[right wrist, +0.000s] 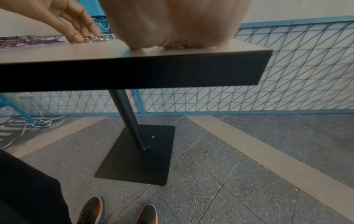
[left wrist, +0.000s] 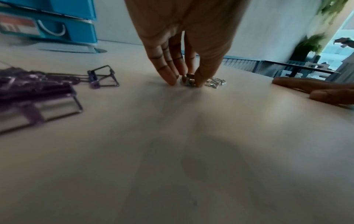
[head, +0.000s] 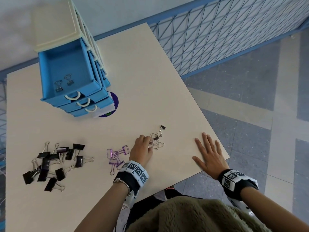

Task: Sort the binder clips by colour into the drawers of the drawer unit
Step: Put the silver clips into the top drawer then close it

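My left hand (head: pixel 148 145) reaches down onto a small cluster of silver binder clips (head: pixel 158 139) near the table's right side. It pinches one silver clip (left wrist: pixel 188 80) between thumb and fingers, and the clip still touches the table. My right hand (head: pixel 208 152) lies flat and open on the table by the right edge, holding nothing. The blue drawer unit (head: pixel 55 30) stands at the far left. Its top drawer (head: pixel 66 64) is pulled out, with two silver clips (head: pixel 64 82) inside. Purple clips (head: pixel 117 156) lie left of my left wrist, and a pile of black clips (head: pixel 53 163) further left.
Two lower drawers (head: pixel 87 104) stick out slightly under the open one. A purple round sticker (head: pixel 114 101) shows beside the unit's base. The table edge (head: pixel 217 131) runs close to my right hand, with a blue mesh fence (head: pixel 217 39) and tiled floor beyond.
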The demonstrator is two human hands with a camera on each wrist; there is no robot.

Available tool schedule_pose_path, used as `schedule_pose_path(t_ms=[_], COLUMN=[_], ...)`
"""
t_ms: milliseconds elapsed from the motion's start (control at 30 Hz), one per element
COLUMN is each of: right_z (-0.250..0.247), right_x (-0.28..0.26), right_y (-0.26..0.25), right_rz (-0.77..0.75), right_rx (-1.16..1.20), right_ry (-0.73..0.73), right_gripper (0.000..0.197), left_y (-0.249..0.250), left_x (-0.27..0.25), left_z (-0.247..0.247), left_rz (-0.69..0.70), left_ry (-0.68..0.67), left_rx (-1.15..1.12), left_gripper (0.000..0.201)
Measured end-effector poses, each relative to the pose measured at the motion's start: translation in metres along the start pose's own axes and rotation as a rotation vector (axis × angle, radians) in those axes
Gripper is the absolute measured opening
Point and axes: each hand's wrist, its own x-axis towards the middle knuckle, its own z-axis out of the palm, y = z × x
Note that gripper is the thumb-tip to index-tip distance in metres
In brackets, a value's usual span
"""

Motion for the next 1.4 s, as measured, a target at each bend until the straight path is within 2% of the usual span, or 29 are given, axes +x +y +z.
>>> schedule_pose_path(t_ms=[67,267,400,567,633,733,833,933,1033,1200,1300,1400], right_z=[0.002,0.003,0.004,0.002,0.001,0.004,0.002,0.003,0.004,0.004,0.002,-0.001], right_x=[0.0,0.0,0.0,0.001,0.001,0.001,0.001,0.001,0.001,0.001,0.003,0.003], right_y=[0.001,0.002,0.003,0.002,0.002,0.004,0.002,0.003,0.003,0.005,0.003,0.0], right_rz=[-0.002,-0.021,-0.026,-0.014,-0.018,-0.024,-0.011,-0.023,-0.031,-0.034,-0.022,-0.011], right_rx=[-0.007,0.012,0.015,0.01,0.01,0.014,0.001,0.0,0.01,-0.022,-0.003,0.037], right_ry=[0.004,0.015,0.027,0.007,-0.001,0.02,0.003,0.01,0.021,0.023,0.016,-0.009], right_gripper=[0.066,0.066,0.066,0.066,0.066,0.066,0.066,0.066,0.067,0.068,0.069,0.069], left_y=[-0.003,-0.007,-0.006,-0.003,-0.003,-0.006,-0.011,-0.015,-0.015,-0.01,-0.002,-0.001], left_x=[-0.001,-0.006,-0.007,-0.001,-0.002,-0.002,-0.001,0.0,0.0,-0.005,-0.009,-0.004], left_z=[-0.001,-0.001,-0.004,-0.007,-0.009,-0.01,-0.012,-0.015,-0.025,-0.047,-0.088,-0.149], left_rz=[0.017,0.096,0.148,0.162,0.164,0.122,0.119,0.13,0.051,0.031,0.082,0.185], left_ry=[-0.036,-0.003,-0.081,-0.093,-0.044,-0.037,0.024,0.121,0.153,0.268,0.41,0.626], left_rx=[0.038,0.104,0.254,0.303,0.304,0.156,0.066,-0.061,-0.156,-0.366,-0.457,-0.463], left_gripper=[0.029,0.014,0.038,0.044,0.04,0.02,0.019,0.028,0.009,0.009,0.011,0.015])
